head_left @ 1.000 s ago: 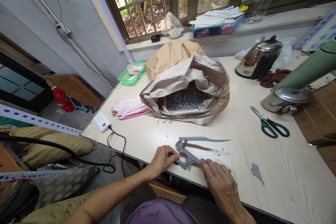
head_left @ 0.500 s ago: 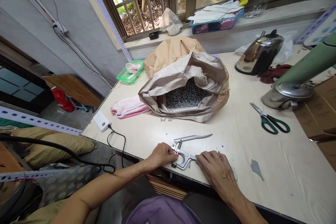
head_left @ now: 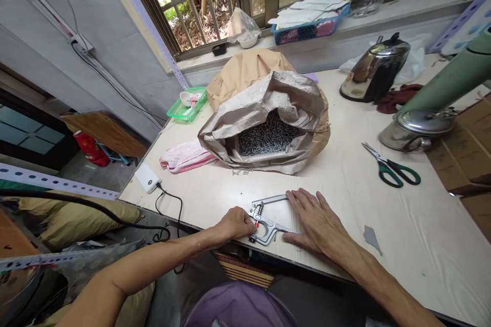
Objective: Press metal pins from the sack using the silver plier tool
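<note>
1. The grey spring-loaded hand tool [head_left: 272, 227] lies on the table [head_left: 337, 173] near its front edge, between the two hands, its handles splayed apart.
2. The left hand [head_left: 236, 222] has its fingers drawn together beside the tool's red part [head_left: 257, 224]; I cannot tell whether they pinch something small.
3. The right hand [head_left: 317, 218] spreads flat, fingers apart, over the handle ends.
4. Behind the tool, an open sack [head_left: 245, 104] holds small metal pieces [head_left: 268, 135].

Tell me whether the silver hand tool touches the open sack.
Apart: the head view shows tabletop between the silver hand tool and the open sack.
</note>
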The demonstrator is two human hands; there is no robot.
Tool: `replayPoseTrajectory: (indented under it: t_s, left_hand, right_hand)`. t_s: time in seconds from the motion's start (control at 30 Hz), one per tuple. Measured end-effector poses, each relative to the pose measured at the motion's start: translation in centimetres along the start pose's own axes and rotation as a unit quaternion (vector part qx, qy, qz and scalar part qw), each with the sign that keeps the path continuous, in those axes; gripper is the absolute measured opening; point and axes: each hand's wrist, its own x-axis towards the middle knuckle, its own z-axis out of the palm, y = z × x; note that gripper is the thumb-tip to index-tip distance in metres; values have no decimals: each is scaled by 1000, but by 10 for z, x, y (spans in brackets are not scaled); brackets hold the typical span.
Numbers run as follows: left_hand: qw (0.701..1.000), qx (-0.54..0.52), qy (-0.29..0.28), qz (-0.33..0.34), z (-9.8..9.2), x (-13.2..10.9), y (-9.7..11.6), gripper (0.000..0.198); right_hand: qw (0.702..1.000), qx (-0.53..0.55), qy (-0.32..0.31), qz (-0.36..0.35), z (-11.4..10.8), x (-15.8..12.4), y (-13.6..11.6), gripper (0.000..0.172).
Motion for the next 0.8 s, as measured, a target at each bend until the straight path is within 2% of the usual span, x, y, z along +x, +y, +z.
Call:
replayPoseTrajectory:
  t_s: [0.23,0.5,0.7,0.73,0.8]
  left_hand:
    - [999,-31,18,34,3,-4,-6,21]
    - [997,-53,16,60,5,-4,-12,19]
    - [997,-23,2,70,3,-5,-16,23]
    - [997,-1,10,75,2,-7,-16,24]
    - [989,63,72,113,1,-11,-16,25]
  right_hand:
    - [1000,12,-11,-4,-9,7,-3,74]
    - [1000,18,5,6,-9,4,-7,72]
    - [1000,14,3,-2,-17,5,-11,62]
    - [1000,11,3,-3,-19,5,-12,60]
    - [1000,7,3,-2,-22,6,-15,59]
